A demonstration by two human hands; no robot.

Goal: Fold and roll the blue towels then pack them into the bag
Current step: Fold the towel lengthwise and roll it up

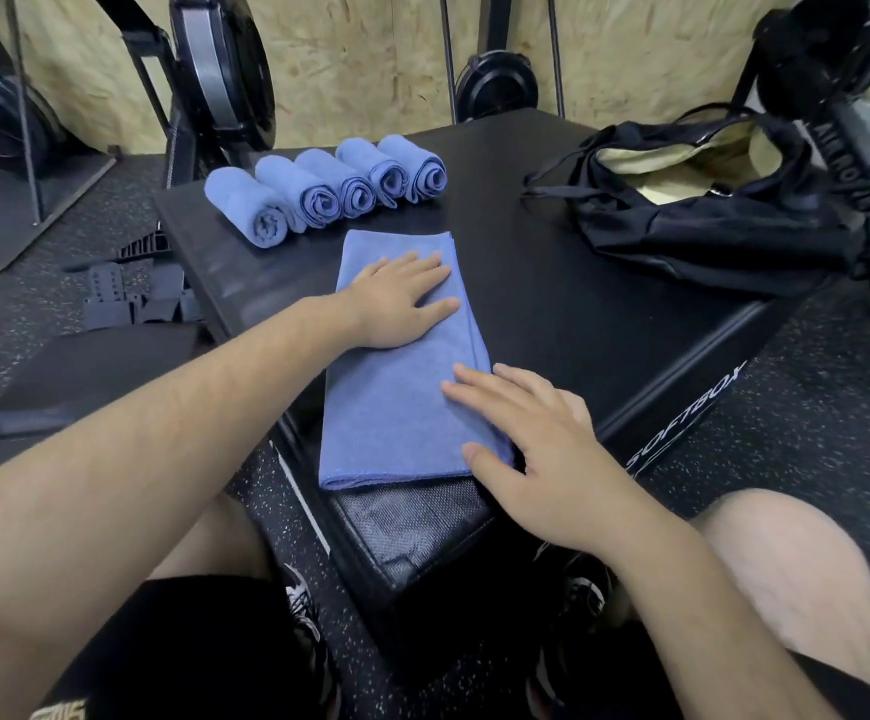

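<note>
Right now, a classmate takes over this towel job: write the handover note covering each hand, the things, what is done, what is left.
Left hand: flat on the far half of the folded towel.
Right hand: flat on its near right edge.
Five rolled towels lie in a row on the black box behind it; the bag lies open at far right.
Done: five rolled, sixth folded.
Left: roll it, pack all six.

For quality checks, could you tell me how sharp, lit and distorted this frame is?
Head view: wide-angle distortion bows the box edges; the towel, left hand and right hand are sharp; light is soft, with faint sheen on the box.
</note>
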